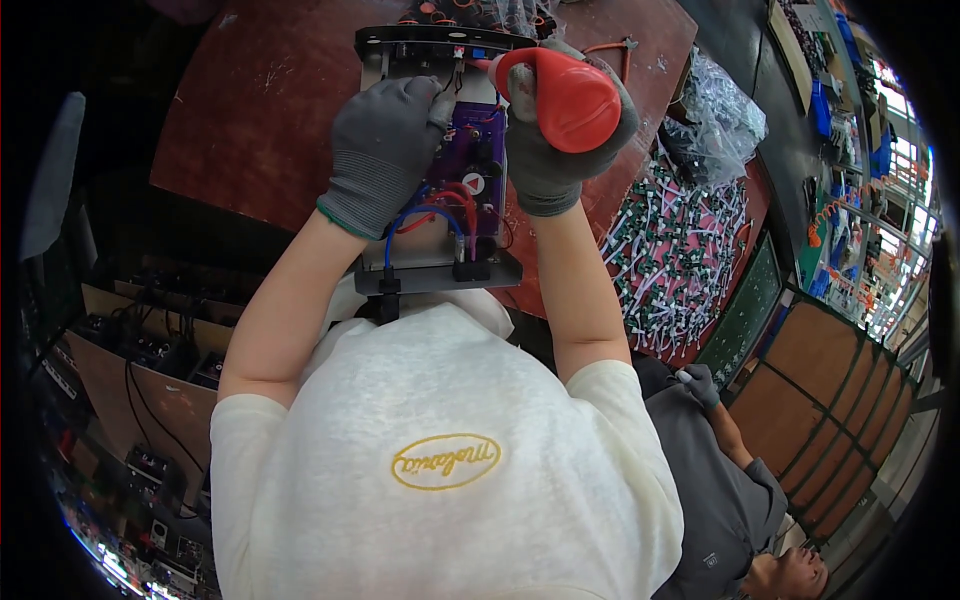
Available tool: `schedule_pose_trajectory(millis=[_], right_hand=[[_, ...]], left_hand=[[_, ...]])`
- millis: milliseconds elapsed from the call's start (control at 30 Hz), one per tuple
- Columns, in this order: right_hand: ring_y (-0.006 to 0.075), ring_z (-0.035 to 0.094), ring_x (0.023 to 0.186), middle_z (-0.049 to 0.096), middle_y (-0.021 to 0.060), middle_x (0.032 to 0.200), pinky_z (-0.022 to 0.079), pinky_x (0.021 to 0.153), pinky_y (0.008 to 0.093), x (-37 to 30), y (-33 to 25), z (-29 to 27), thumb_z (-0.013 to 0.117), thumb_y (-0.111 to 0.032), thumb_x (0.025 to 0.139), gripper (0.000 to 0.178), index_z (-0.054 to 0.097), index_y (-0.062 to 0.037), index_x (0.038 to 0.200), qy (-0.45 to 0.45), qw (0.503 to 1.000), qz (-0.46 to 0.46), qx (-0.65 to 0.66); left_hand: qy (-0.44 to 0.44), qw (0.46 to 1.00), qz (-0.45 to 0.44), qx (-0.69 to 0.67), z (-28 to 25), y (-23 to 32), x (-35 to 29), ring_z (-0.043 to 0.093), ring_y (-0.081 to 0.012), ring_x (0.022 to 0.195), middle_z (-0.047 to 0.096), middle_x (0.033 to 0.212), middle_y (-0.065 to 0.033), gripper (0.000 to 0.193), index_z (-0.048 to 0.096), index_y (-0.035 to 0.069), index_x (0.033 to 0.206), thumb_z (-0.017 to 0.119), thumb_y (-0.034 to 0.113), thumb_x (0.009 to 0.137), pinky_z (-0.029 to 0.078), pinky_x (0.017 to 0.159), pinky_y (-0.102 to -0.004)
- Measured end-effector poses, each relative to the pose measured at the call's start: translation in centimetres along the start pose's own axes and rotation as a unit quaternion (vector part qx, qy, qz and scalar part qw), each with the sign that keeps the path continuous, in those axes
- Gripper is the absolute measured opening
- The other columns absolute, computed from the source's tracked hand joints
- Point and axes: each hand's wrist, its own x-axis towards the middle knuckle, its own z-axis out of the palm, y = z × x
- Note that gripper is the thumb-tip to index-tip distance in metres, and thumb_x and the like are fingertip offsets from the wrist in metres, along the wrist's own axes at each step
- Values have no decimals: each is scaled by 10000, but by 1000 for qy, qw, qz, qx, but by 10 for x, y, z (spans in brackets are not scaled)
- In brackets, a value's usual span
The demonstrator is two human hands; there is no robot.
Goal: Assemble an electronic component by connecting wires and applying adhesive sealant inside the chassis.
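Note:
A metal electronics chassis [405,262] with black end panels lies in front of me, holding a purple circuit board [487,140] with red and blue wires. My right hand [575,172], in a grey glove, is wrapped round a red squeeze bottle [580,105]. The bottle's narrow nozzle points left, close to a small white connector [458,54] by the chassis's far panel. Also gloved in grey, my left hand [385,150] rests over the chassis's left side with its fingers pinched together. Thin dark wires run down beside those fingertips; whatever they hold is hidden.
The chassis stands on a worn red tabletop [260,110]. Small green boards with white leads [675,255] are heaped at right, beside clear plastic bags [715,115]. A co-worker in a dark grey shirt [715,490] is at lower right. Cardboard partitions [140,350] hold black devices at left.

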Motion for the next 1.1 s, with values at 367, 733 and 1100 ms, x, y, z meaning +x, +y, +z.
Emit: schedule_pose_trajectory(millis=[367,733,1100], right_hand=[[261,647,895,649,144,1012,513,807,336,11,-14,0,825,-106,635,544,552,18,1089,-21,999,-19,25],[267,653,867,642,151,1017,526,778,348,10,-13,8,853,-149,622,620,515,10,1118,24,997,-71,-6],[91,587,734,608,40,837,482,595,206,32,-30,-22,772,-233,776,333,548,-49,941,156,958,205,125]], left_hand=[[0,1000,-10,-13,-1,2,0,587,-309,702,585,743,-127,200,561,56,861,560,254,888,458,610,-410],[17,999,8,28,2,0,1,613,-235,703,597,724,-68,222,557,93,841,586,311,862,480,599,-360],[159,985,34,-63,-8,-18,10,612,-250,774,624,824,-82,200,588,77,984,587,244,873,481,682,-360]])
